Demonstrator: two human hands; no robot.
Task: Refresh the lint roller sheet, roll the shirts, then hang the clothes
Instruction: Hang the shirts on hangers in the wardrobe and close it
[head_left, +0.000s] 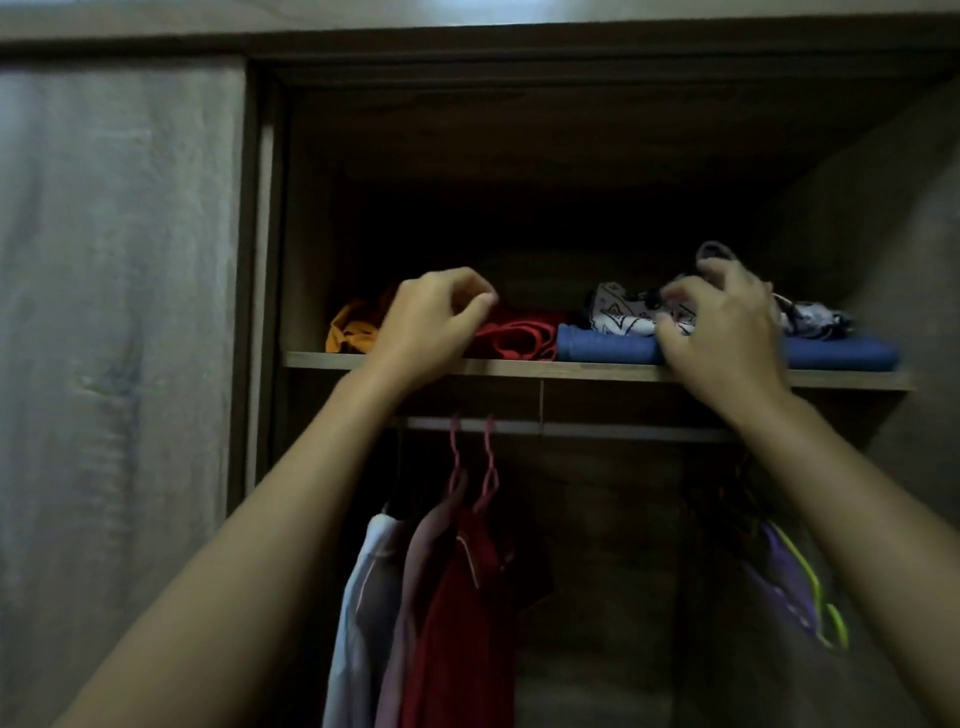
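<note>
Progress appears late-stage: garments (457, 597) hang below the shelf (571, 370), while on the shelf left hand (426, 327) rests curled fingers on red cloth (514, 338) and right hand (722, 332) pinches patterned cloth (623, 317); lint roller unseen.

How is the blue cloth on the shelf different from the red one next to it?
The blue cloth lies folded flat with a neat straight edge; the red cloth sits bunched and rumpled. The blue cloth has a patterned white cloth lying on top, which the right hand is at; nothing lies on the red cloth, though the left hand reaches over it. Both rest on the same wardrobe shelf.
</note>
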